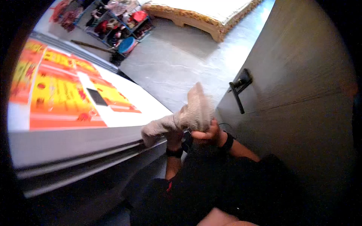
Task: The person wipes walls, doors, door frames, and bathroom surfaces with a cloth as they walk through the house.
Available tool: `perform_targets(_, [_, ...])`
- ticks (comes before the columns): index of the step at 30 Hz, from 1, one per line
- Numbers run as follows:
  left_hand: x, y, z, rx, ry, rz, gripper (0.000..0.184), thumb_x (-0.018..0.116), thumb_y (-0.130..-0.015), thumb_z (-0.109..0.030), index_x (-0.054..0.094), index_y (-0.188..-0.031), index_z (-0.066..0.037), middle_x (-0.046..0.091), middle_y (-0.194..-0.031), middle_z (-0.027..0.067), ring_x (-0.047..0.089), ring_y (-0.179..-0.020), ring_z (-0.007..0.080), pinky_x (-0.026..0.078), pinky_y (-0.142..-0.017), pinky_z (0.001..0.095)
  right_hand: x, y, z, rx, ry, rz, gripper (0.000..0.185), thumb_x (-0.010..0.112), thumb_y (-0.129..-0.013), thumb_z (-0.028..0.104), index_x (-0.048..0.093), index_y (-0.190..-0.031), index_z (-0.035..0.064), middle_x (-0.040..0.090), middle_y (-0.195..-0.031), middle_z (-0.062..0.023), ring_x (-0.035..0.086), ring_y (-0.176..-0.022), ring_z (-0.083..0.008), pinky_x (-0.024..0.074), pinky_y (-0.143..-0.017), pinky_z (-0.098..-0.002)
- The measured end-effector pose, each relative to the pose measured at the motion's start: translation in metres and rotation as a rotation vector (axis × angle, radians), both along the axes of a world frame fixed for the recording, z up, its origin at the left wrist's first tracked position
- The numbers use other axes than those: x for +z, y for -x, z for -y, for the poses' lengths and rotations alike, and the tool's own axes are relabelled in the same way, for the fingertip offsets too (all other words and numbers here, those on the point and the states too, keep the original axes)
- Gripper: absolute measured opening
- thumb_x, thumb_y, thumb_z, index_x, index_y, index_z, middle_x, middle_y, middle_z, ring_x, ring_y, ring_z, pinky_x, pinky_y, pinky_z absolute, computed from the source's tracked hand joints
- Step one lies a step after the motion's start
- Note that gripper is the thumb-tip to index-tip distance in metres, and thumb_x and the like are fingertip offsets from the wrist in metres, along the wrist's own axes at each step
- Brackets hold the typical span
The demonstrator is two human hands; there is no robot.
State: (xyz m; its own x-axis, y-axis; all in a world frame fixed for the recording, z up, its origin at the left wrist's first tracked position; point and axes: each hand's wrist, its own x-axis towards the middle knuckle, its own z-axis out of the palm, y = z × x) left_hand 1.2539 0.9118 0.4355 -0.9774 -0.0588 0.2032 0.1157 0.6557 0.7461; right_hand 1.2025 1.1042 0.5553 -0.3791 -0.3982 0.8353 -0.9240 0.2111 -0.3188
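Observation:
A beige ribbed cloth (pixel 196 112), slightly blurred, is bunched up in front of me. Its upper end sticks up and its other end droops to the left. My right hand (pixel 209 135) grips the lower right part, thumb across the front and fingers wrapped behind. The cloth drapes over my left hand (pixel 174 140) and hides most of its fingers; the cloth looks held there too. Both wrists wear a dark band.
On the left is a white panel (pixel 154 109) with red and yellow printed sheets (pixel 64 98). A dark door (pixel 294 90) with a black handle (pixel 238 92) stands at right. Beyond the grey floor (pixel 169 56) are a cluttered rack (pixel 113 28) and a low bed (pixel 196 17).

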Motion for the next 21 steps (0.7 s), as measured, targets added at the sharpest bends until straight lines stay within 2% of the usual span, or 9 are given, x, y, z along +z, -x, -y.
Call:
perform_targets(3, [-0.007, 0.069, -0.019, -0.211, -0.164, -0.043, 0.039, 0.053, -0.089, -0.032, 0.046, -0.121, -0.012, 0.048, -0.121, 0.0097, 0.045, -0.112, 0.0258, 0.035, -0.098, 0.0400, 0.006, 0.009, 0.008, -0.067, 0.404, 0.458, 0.024, 0.064, -0.075, 0.021, 0.057, -0.098, 0.0182, 0.062, -0.088, -0.0038, 0.061, -0.082, -0.0247, 0.0499, -0.077, -0.0429])
perform_targets(5, [-0.058, 0.130, -0.032, -0.338, -0.458, -0.061, 0.041, 0.054, -0.088, -0.033, 0.045, -0.122, -0.012, 0.048, -0.121, 0.0091, 0.045, -0.112, 0.0248, 0.035, -0.098, 0.0386, 0.017, 0.030, -0.026, -0.209, 0.207, 0.297, 0.024, 0.065, -0.075, 0.021, 0.058, -0.098, 0.0178, 0.062, -0.089, -0.0045, 0.061, -0.084, -0.0251, 0.0489, -0.078, -0.0429])
perform_targets(7, [-0.037, 0.195, -0.055, -0.486, -0.071, -0.433, 0.040, 0.056, -0.087, -0.033, 0.047, -0.118, -0.010, 0.049, -0.119, 0.0096, 0.047, -0.108, 0.0241, 0.037, -0.096, 0.0369, 0.032, 0.051, -0.062, -0.328, 0.080, 0.198, 0.025, 0.065, -0.074, 0.021, 0.059, -0.098, 0.0174, 0.062, -0.091, -0.0052, 0.060, -0.086, -0.0254, 0.0479, -0.080, -0.0429])
perform_targets(10, [0.082, 0.232, -0.101, -0.595, -0.621, 0.078, 0.038, 0.057, -0.086, -0.026, 0.047, -0.117, -0.005, 0.053, -0.114, 0.0104, 0.051, -0.103, 0.0241, 0.040, -0.092, 0.0384, 0.046, 0.074, -0.089, -0.468, -0.020, 0.155, 0.026, 0.066, -0.074, 0.021, 0.060, -0.099, 0.0168, 0.062, -0.093, -0.0063, 0.059, -0.089, -0.0259, 0.0464, -0.082, -0.0428])
perform_targets(13, [0.134, 0.278, -0.150, -0.827, -0.702, -0.052, 0.027, 0.060, -0.082, -0.020, 0.054, -0.103, -0.004, 0.056, -0.103, 0.0109, 0.051, -0.094, 0.0269, 0.040, -0.086, 0.0401, 0.051, 0.088, -0.095, -0.610, -0.066, 0.137, 0.027, 0.066, -0.074, 0.021, 0.061, -0.099, 0.0162, 0.062, -0.096, -0.0074, 0.058, -0.092, -0.0264, 0.0450, -0.085, -0.0427])
perform_targets(15, [0.145, 0.300, -0.178, -1.013, -0.701, -0.160, 0.024, 0.059, -0.082, -0.019, 0.055, -0.100, -0.003, 0.056, -0.101, 0.0114, 0.051, -0.092, 0.0275, 0.040, -0.085, 0.0402, 0.054, 0.093, -0.096, -0.703, -0.085, 0.129, 0.027, 0.067, -0.073, 0.021, 0.061, -0.100, 0.0158, 0.062, -0.098, -0.0081, 0.057, -0.095, -0.0268, 0.0440, -0.086, -0.0427])
perform_targets(17, [0.146, 0.312, -0.206, -1.147, -0.673, -0.008, 0.023, 0.057, -0.081, -0.018, 0.055, -0.097, -0.002, 0.056, -0.098, 0.0127, 0.051, -0.093, 0.0281, 0.039, -0.085, 0.0401, 0.057, 0.093, -0.097, -0.789, -0.102, 0.121, 0.028, 0.067, -0.073, 0.021, 0.062, -0.100, 0.0154, 0.062, -0.099, -0.0088, 0.057, -0.097, -0.0271, 0.0430, -0.088, -0.0426])
perform_targets(20, [0.121, 0.318, -0.244, -1.387, -0.847, 0.282, 0.031, 0.058, -0.081, -0.016, 0.054, -0.107, 0.001, 0.057, -0.104, 0.0118, 0.049, -0.101, 0.0232, 0.040, -0.089, 0.0360, 0.059, 0.092, -0.100, -0.907, -0.118, 0.104, 0.029, 0.068, -0.072, 0.022, 0.063, -0.100, 0.0148, 0.062, -0.102, -0.0098, 0.056, -0.100, -0.0276, 0.0415, -0.090, -0.0426])
perform_targets(21, [0.115, 0.314, -0.253, -1.401, -0.933, 0.501, 0.035, 0.058, -0.082, -0.015, 0.053, -0.112, 0.002, 0.057, -0.109, 0.0112, 0.047, -0.106, 0.0204, 0.039, -0.093, 0.0355, 0.061, 0.091, -0.102, -0.935, -0.128, 0.101, 0.029, 0.068, -0.072, 0.022, 0.063, -0.100, 0.0146, 0.062, -0.103, -0.0102, 0.055, -0.101, -0.0278, 0.0410, -0.091, -0.0425])
